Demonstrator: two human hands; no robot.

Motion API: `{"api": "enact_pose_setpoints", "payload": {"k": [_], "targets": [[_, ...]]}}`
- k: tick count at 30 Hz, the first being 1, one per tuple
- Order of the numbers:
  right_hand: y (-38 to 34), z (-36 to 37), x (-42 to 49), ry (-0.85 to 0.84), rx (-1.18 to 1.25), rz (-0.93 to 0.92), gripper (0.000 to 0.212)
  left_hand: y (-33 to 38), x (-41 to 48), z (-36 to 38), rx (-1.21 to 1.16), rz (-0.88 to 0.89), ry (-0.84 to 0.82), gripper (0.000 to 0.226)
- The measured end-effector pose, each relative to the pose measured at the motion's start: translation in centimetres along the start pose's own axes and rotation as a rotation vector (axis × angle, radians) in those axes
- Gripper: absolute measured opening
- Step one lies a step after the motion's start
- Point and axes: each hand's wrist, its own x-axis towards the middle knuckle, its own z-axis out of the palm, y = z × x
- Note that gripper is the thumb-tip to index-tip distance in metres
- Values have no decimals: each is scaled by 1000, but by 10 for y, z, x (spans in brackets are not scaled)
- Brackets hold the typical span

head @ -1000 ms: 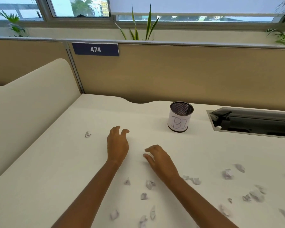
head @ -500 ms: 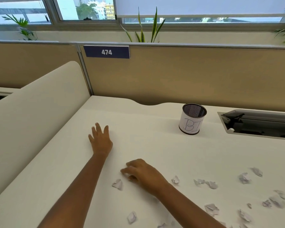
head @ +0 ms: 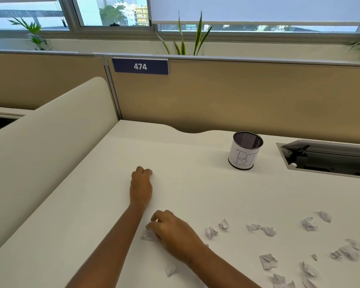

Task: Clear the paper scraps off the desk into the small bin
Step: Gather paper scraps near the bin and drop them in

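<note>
The small bin [head: 245,151], a black mesh cup with a white label, stands at the back of the white desk [head: 195,183]. My left hand [head: 141,187] rests far left of it, fingers curled into a fist where a lone scrap lay; the scrap itself is hidden. My right hand [head: 173,231] is nearer me, fingertips pinched on a crumpled paper scrap [head: 148,235] on the desk. Several more crumpled scraps [head: 268,231] lie scattered right of that hand, and one scrap [head: 172,270] sits under my right forearm.
A recessed cable tray [head: 328,161] with its lid open lies right of the bin. A tan partition [head: 237,96] with a "474" sign [head: 140,66] closes the back, and a cream side divider [head: 50,138] closes the left.
My left hand's spread fingers have curled shut over the spot of the lone scrap. My right hand has closed its fingertips on a scrap near me. The view shifted slightly.
</note>
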Motion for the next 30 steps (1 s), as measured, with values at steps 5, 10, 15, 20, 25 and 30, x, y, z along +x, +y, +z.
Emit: {"api": "enact_pose_setpoints", "payload": {"k": [5,10,15,20,25,30], "targets": [[1,5,-5,-92,-69,-57,28,10,-13,-2,-76,-4,-8,36],[16,4,-8,-79,-135,6,26,22,-24,-8,-216,-37,-26,31],[47,-20,-14,118,196,319,22,41,-34,-7,-433,-74,-95,28],[81,-56,-29,461,636,638,25,85,-36,-4,-751,-135,-205,18],[129,-103,-34,688,689,746,21,149,-22,-10,-961,-148,-302,22],[171,-158,-21,879,588,756,33,217,1,-25,-1393,-336,-538,13]]}}
